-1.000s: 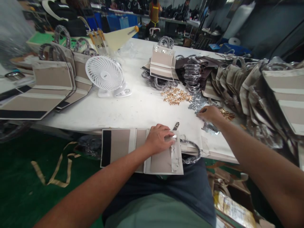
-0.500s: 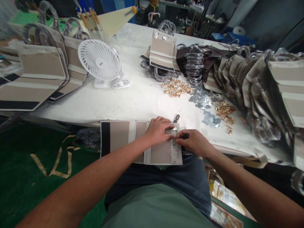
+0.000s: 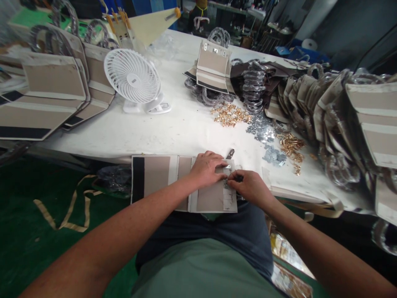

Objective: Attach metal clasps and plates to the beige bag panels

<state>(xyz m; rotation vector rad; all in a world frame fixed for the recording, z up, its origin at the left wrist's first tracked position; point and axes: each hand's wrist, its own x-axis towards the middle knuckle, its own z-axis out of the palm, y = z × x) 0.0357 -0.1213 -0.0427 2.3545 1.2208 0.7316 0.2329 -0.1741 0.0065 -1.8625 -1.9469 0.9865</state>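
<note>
Beige bag panel (image 3: 214,203) lies over my lap at the near edge of the tabletop (image 3: 173,132); my left grip (image 3: 206,169) presses open and flat to steady it, my right grip (image 3: 252,188) at its pale strip, holding something or nothing, I cannot tell

a white table (image 3: 173,136) holds a fan (image 3: 132,76), gold fittings (image 3: 229,114) and bag panels (image 3: 378,124).

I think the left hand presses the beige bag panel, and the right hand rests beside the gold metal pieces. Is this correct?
No: the head view shows the right hand on the beige bag panel, not beside the gold metal pieces.
</note>
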